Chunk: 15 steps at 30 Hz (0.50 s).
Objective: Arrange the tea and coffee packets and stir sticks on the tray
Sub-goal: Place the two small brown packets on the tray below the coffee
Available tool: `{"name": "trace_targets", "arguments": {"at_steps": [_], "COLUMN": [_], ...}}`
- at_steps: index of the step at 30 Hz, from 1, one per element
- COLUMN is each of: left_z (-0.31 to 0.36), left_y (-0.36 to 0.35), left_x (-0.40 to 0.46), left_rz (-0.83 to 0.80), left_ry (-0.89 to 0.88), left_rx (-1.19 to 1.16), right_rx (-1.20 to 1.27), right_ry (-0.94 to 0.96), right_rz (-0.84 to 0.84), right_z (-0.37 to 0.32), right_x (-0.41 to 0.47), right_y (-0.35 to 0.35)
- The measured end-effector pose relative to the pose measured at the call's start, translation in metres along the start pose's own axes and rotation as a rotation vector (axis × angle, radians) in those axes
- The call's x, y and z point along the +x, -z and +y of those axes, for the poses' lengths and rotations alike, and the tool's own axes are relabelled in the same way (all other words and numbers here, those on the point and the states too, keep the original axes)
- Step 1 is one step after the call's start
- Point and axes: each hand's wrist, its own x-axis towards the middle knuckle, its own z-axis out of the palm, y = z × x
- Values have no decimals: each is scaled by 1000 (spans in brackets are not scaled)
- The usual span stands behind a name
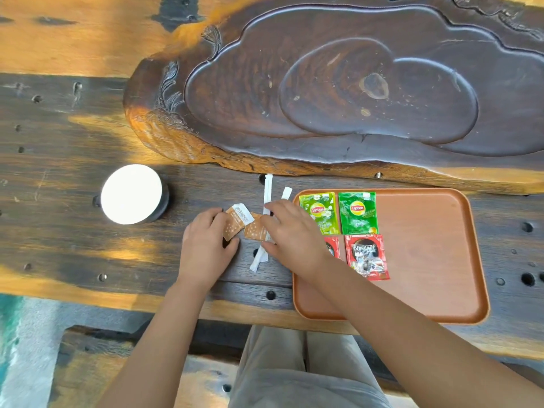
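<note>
Both hands lie palm-down on the desk (88, 142), left of the tray (426, 260). Left hand (206, 245) pinches one brown packet (234, 223); right hand (291, 234) covers another (255, 229), its grip unclear. Two red packets (366, 256), then two green (357, 213), sit on the tray. Two white sticks (267, 194) lie beside it.

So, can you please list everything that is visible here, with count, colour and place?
tray: 1, orange-brown, right on the table
Lipton tea packets: 2, green, far-left corner of the tray
Nescafe packets: 2, red, under the green ones, one half hidden
brown packets: 2, brown-white, on the table between the hands
stir sticks: 2 or more, white wrappers, left of the tray
round lid: 1, white, left
carved tea board: 1, dark, far side
left hand: touching a brown packet
right hand: over the sticks
</note>
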Motion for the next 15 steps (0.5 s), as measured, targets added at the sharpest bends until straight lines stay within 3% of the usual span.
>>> {"name": "trace_targets", "arguments": {"at_steps": [3, 9, 15], "left_z": [1, 5, 8], "left_y": [-3, -7, 5], "left_x": [2, 3, -5], "left_rz": [55, 150, 249], "left_ry": [-42, -50, 73], "left_rx": [5, -103, -289], "right_rx": [-58, -58, 35], "right_ry": [-1, -1, -30], "right_rz": [-37, 65, 167], "right_z": [-6, -8, -10], "right_x": [8, 10, 2], "right_y": [-8, -19, -1]}}
